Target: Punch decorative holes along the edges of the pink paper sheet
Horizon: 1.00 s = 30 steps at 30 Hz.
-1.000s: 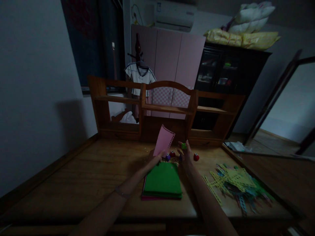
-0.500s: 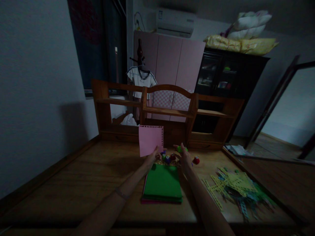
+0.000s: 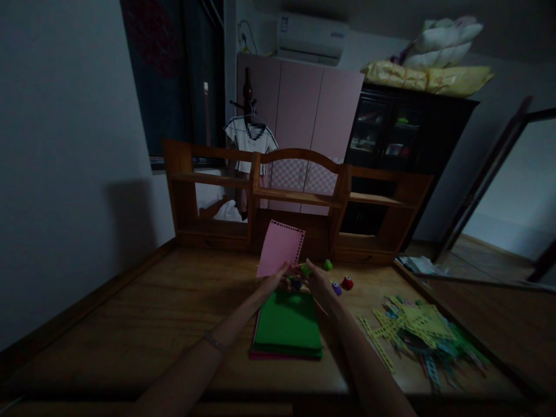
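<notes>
My left hand [image 3: 276, 279] is closed on the lower right corner of a pink sheet [image 3: 280, 249] with black marks along its top and right edges. The sheet stands tilted above the desk. My right hand [image 3: 318, 280] pinches a small green knob-like piece [image 3: 306, 270] close to that corner, almost meeting the left fingers. Below and between the hands lies a dark purple piece [image 3: 296, 284], partly covered. Right of my right hand are another green piece [image 3: 328, 264], a purple piece [image 3: 336, 288] and a red piece [image 3: 348, 282]. A stack of green sheets [image 3: 289, 324] lies under my wrists.
On the right of the wooden desk [image 3: 174, 313] spreads a loose pile of yellow, green and blue perforated strips [image 3: 417, 327]. A wooden shelf unit [image 3: 299, 200] borders the desk's far side. A wall [image 3: 78, 202] stands at the left.
The pink sheet has swung right and tilted. My right hand has moved left to the sheet with a green piece, uncovering the green and purple pieces at its right.
</notes>
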{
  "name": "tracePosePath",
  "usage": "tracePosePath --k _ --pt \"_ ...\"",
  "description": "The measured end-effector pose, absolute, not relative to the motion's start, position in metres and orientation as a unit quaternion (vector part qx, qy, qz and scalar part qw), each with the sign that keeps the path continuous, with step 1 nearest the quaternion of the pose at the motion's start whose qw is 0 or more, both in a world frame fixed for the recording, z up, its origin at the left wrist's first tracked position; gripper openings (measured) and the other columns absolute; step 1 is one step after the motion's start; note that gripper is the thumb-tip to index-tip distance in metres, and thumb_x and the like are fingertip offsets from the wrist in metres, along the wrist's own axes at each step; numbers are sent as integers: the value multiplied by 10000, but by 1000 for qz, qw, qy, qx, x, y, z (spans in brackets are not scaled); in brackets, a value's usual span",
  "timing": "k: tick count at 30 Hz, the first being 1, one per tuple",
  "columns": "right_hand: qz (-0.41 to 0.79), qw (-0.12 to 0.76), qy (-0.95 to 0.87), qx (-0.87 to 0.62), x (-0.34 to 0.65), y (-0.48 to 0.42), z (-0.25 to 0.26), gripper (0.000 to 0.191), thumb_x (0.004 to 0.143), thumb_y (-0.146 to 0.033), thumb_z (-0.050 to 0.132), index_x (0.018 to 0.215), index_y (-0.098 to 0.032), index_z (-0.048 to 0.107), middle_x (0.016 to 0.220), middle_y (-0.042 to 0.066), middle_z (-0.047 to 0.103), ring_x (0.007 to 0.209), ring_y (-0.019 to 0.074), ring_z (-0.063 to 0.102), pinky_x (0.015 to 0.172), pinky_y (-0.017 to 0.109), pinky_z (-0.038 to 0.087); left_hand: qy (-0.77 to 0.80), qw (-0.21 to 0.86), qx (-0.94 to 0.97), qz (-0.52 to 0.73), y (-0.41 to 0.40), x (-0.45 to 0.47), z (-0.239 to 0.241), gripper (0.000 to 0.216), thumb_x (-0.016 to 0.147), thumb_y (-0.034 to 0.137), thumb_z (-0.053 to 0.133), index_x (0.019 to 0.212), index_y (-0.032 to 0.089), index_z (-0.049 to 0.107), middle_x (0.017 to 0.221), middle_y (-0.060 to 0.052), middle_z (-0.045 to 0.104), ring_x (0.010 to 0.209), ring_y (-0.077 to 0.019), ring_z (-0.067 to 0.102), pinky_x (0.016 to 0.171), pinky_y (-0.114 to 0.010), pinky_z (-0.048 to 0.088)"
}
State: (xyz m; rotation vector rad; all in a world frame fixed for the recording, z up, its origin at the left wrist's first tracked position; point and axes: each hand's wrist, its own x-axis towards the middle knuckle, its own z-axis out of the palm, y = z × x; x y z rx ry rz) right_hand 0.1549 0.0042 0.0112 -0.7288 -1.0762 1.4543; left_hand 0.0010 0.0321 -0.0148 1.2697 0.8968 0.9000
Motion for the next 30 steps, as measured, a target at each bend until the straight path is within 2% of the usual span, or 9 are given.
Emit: tracePosePath --k 2,6,8,13,20,24,30 --pt "617 564 -454 -309 155 4 12 349 716 -513 613 765 -173 671 902 68 685 912 236 618 810 352 463 398 615 560 388 30 0 -13 712 665 776 330 689 131 629 512 -10 541 516 -124 510 645 -274 419" --pt "599 583 -444 -323 155 3 15 366 708 -538 605 764 -183 673 898 59 685 952 238 604 816 348 460 445 561 594 367 29 -2 -12 759 677 788 232 459 140 559 490 -34 529 568 -142 526 684 -270 404" --pt "593 591 -444 -319 155 3 16 378 722 -550 582 787 -189 676 917 56 682 978 231 594 822 341 457 472 523 608 366 30 -3 -14 759 685 786 196 419 157 529 496 -37 530 593 -151 524 692 -268 393" --pt "586 596 -452 -314 155 4 14 384 733 -566 558 774 -204 680 917 52 682 983 238 590 830 364 455 523 476 609 360 35 -6 -25 735 675 797 175 445 183 507 519 -17 523 595 -157 510 647 -266 364" --pt "599 610 -432 -288 160 11 10 382 737 -565 561 787 -207 685 978 47 672 1029 233 566 891 377 427 547 493 585 341 29 -6 -22 721 577 866 212 445 195 440 424 -2 437 503 -159 467 540 -271 327" --pt "594 620 -435 -270 162 12 11 368 755 -552 546 779 -211 682 1037 45 655 1078 220 543 908 358 418 558 501 573 332 21 -6 -15 719 556 877 225 452 197 435 412 -9 443 514 -168 475 521 -274 312" --pt "574 656 -409 -271 171 17 8 320 737 -526 586 821 -230 673 1012 31 662 1079 221 541 883 352 441 557 532 532 351 16 -5 -9 706 542 874 282 461 189 432 430 0 465 463 -142 458 500 -264 325"
